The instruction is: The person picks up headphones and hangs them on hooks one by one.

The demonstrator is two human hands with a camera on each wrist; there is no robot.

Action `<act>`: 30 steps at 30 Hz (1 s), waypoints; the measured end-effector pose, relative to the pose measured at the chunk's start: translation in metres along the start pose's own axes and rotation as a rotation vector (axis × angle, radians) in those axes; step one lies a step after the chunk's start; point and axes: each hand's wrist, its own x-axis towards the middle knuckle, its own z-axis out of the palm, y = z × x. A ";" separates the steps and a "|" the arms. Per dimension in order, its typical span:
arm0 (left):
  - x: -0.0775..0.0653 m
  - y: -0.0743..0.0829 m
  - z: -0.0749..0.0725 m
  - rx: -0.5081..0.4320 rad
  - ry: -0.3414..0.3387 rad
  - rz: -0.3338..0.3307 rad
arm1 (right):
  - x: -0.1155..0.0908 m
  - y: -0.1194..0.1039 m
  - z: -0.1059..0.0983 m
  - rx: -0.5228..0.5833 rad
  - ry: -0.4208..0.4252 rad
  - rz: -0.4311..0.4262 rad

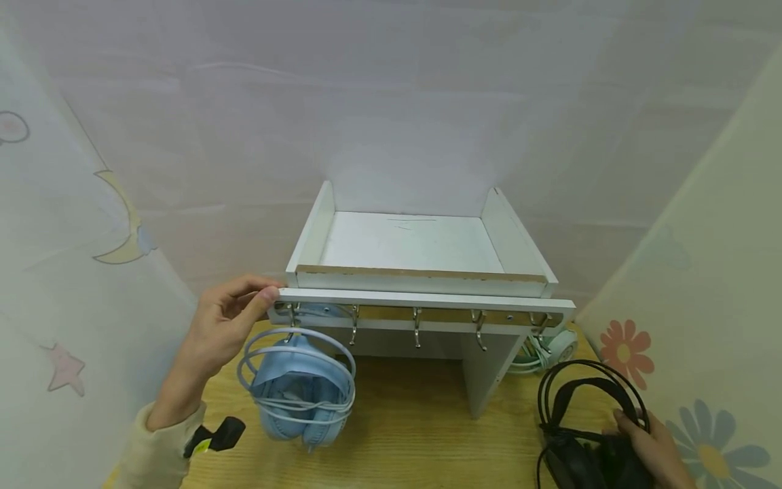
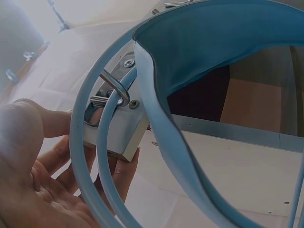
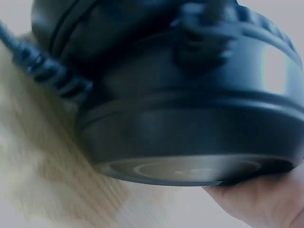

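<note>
My left hand point(image 1: 222, 326) pinches the left end of a white hook rail point(image 1: 421, 299) on the front of a small white shelf; in the left wrist view its thumb and fingers lie either side of the rail's end. From the leftmost hook hang light-blue headphones point(image 1: 282, 426), their cable coiled and tied around them. At the lower right, my right hand point(image 1: 658, 448) grips black headphones point(image 1: 574, 463) with a looped black cable. The right wrist view is filled by a black ear cup point(image 3: 190, 128), with part of that hand point(image 3: 268, 199) beneath it.
Several metal hooks point(image 1: 417, 329) along the rail hold nothing. Mint-green headphones point(image 1: 561, 345) lie behind the shelf's right side panel point(image 1: 491, 373). Everything stands on a wooden tabletop point(image 1: 415, 435). A patterned cloth point(image 1: 721, 339) borders the right, another the left.
</note>
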 end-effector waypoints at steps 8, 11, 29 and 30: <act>0.000 -0.001 0.000 -0.016 0.000 0.022 | -0.008 -0.007 0.002 0.116 -0.018 0.031; 0.000 -0.002 0.000 -0.015 0.004 0.028 | -0.012 -0.011 0.004 0.148 -0.001 0.032; 0.000 -0.001 0.001 -0.020 0.000 0.044 | -0.029 -0.017 0.020 0.370 0.156 -0.123; 0.000 -0.001 0.001 -0.019 0.001 0.042 | -0.030 -0.018 0.020 0.399 0.143 -0.130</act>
